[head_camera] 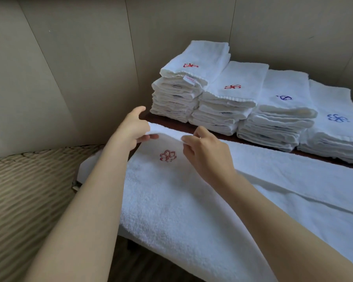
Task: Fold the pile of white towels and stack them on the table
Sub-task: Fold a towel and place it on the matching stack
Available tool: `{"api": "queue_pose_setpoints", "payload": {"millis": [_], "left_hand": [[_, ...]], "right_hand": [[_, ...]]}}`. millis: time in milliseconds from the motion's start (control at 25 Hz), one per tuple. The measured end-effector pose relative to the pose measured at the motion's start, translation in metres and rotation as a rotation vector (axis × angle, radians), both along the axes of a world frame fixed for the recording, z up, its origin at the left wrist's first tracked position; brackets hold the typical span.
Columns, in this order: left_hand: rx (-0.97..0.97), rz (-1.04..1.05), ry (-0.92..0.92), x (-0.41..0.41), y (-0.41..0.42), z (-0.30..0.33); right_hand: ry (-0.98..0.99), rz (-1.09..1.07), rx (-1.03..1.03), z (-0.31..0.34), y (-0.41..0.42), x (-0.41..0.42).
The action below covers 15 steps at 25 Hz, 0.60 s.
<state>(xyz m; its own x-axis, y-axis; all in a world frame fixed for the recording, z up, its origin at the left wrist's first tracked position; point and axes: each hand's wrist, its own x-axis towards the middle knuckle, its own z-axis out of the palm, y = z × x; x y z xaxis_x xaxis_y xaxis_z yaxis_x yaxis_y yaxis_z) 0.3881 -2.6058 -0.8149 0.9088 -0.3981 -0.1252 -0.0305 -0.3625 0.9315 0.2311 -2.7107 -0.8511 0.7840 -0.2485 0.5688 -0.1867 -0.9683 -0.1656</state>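
Beige wall panels close off the back, and a woven wicker surface fills the 8 o'clock side. Across the middle lies a white towel, thick and looped in texture, spread lengthwise over the dark wooden table, with a red flower emblem stitched near its far end. Its near part hangs over the table's front edge.

At 12 to 3 o'clock stand four stacks of folded towels, side by side and touching, lined along the back of the table. The two left stacks carry red emblems on top, the two right ones blue. A small white tag with red lettering pokes from the tallest stack; the writing is too small to read.

The left hand pinches the towel's far edge at its left corner, thumb raised. The right hand pinches the same edge just beside it, fingers curled over the fold. A narrow strip of bare table shows between that edge and the stacks.
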Motion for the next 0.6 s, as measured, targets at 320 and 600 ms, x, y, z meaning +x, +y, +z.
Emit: {"api": "queue_pose_setpoints", "payload": {"millis": [320, 600], "left_hand": [[0.273, -0.175, -0.062, 0.005, 0.019, -0.021], [1.02, -0.099, -0.818, -0.064, -0.02, -0.008]], "right_hand": [[0.268, 0.074, -0.041, -0.014, 0.018, -0.014], [0.449, 0.073, 0.044, 0.0, -0.005, -0.049]]}}
